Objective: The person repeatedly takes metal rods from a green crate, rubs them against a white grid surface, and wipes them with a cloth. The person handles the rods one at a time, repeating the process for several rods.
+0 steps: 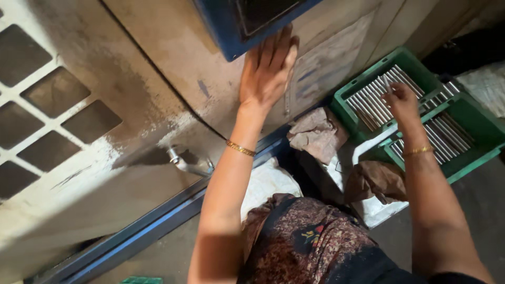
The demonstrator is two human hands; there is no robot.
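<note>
**Two hands, one rod picked so far**

Two hands busy here: the left hand (268,68) is spread flat against the blue box (231,26) on the machine panel (131,131), while the right hand (401,101) pinches one metal rod (386,82) just above the green crate (363,79). Loads of rods (368,100) left lying in both crates, second crate (473,126) alongside. Crumpled rags (318,134) sit nearby.

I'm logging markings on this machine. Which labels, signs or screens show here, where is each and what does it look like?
Label: on the beige machine panel right of the left hand; pale worn rectangle with faded blue marks.
Screen-like panel: top centre above that hand; dark, blue-framed; too cropped to be sure.
</note>
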